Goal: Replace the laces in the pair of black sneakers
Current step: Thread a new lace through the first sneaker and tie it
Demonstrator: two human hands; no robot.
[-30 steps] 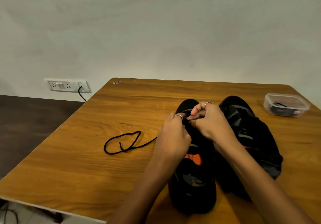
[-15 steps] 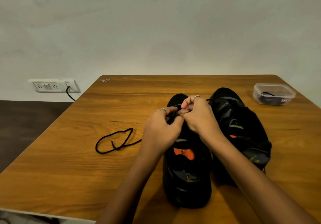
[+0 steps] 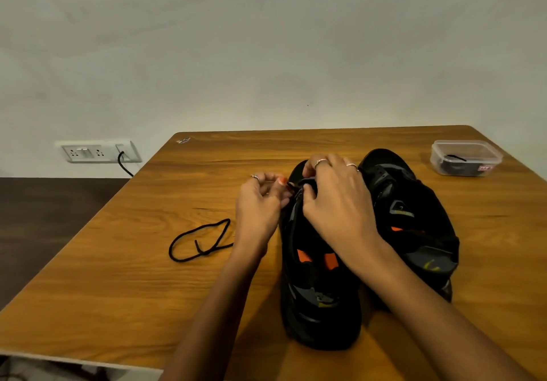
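Two black sneakers (image 3: 322, 277) side by side on the surface (image 3: 118, 277), toes away from you. Your left hand (image 3: 260, 206) pinches a lace end at the left sneaker's front eyelets; your right hand (image 3: 340, 200) grips that sneaker's upper, fingers curled. Loose lace (image 3: 198, 241) lies left. Lidded tub (image 3: 464, 158) far right.

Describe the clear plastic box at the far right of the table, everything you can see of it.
The clear plastic box is a small, shallow, rectangular container with rounded corners, see-through walls and what looks like a fitted clear lid. It sits flat and upright near the far right corner of the wooden table, apart from the sneakers and untouched by either hand. Dark contents fill the bottom, with a thin black cord-like piece on top, likely laces. A small red and white label shows on its near side; its text is unreadable.
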